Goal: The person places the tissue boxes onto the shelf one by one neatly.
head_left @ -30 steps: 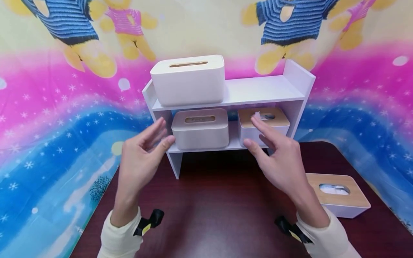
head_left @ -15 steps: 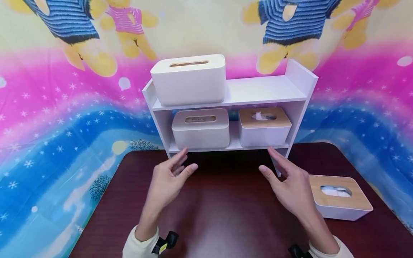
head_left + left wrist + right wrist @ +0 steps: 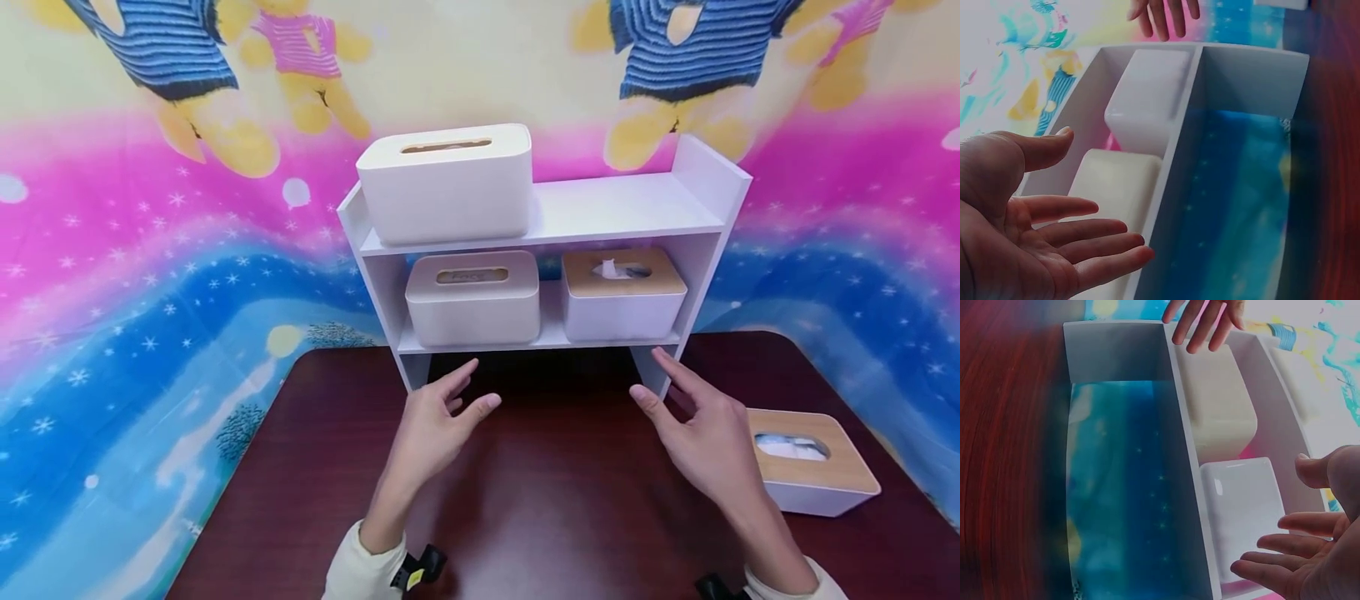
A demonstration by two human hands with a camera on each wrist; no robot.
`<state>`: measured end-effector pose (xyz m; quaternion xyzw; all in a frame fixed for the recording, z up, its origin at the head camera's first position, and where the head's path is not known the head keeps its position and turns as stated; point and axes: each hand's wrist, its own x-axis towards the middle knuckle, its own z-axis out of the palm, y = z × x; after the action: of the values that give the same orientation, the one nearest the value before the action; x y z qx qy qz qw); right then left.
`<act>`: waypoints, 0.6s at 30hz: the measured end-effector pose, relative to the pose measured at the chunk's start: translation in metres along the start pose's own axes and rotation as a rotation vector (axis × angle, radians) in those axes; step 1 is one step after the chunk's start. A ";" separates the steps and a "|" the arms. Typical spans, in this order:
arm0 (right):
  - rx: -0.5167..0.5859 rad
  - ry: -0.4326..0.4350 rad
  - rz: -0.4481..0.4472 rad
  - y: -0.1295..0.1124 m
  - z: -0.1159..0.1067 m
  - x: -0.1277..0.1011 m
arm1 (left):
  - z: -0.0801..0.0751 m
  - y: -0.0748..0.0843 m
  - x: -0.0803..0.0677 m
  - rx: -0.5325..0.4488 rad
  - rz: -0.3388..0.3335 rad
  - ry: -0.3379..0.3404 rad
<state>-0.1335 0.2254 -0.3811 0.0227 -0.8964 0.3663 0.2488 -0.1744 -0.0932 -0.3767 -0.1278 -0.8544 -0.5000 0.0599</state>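
Note:
My left hand [image 3: 435, 425] hovers over the table in front of the shelf's left side, fingers relaxed and holding nothing. My right hand [image 3: 708, 437] is likewise relaxed and free, near the shelf's right leg. Its wrist side is close to a wood-topped tissue box [image 3: 813, 454] on the table. Ahead of both hands stands a white two-tier shelf [image 3: 622, 204]. A cream tissue box [image 3: 450, 192] sits on its upper left. Below are another cream tissue box [image 3: 474, 308] and a smaller white tissue box with a wooden lid [image 3: 624, 304], a tissue poking from its slot.
The dark red-brown table [image 3: 525, 525] spreads below the hands. A colourful backdrop cloth [image 3: 150, 333] with bears and snowflakes hangs behind and along the sides. The shelf's side panel [image 3: 708, 179] rises at the upper right.
Both hands have come down from in front of the lower shelf to over the table. The left hand has moved rightward; the right has shifted slightly right. The boxes remain in place.

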 end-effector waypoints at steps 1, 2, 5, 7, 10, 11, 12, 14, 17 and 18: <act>-0.003 -0.003 0.005 0.001 -0.001 0.000 | 0.004 0.001 0.000 0.005 0.008 -0.005; -0.003 -0.006 0.011 0.003 -0.001 -0.001 | 0.007 0.002 0.001 0.007 0.016 -0.012; -0.005 -0.025 0.028 0.006 -0.002 -0.001 | 0.016 0.004 0.001 0.016 0.039 -0.037; -0.002 -0.042 0.038 0.007 -0.002 -0.001 | 0.020 0.004 0.001 0.025 0.052 -0.048; -0.003 -0.056 0.041 0.007 -0.001 -0.001 | 0.025 0.005 0.001 0.032 0.064 -0.058; -0.003 -0.061 0.041 0.006 0.000 -0.001 | 0.026 0.005 0.001 0.035 0.069 -0.060; -0.002 -0.065 0.042 0.006 0.001 -0.001 | 0.028 0.004 0.001 0.037 0.079 -0.060; -0.002 -0.078 0.039 0.005 0.003 -0.001 | 0.030 0.004 0.001 0.040 0.093 -0.062; -0.005 -0.091 0.034 0.005 0.005 0.001 | 0.035 0.004 0.001 0.047 0.107 -0.060; -0.011 -0.089 0.032 0.006 0.005 0.002 | 0.037 0.004 0.001 0.049 0.112 -0.059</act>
<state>-0.1383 0.2266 -0.3872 0.0233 -0.9088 0.3639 0.2027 -0.1737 -0.0592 -0.3910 -0.1883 -0.8593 -0.4711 0.0658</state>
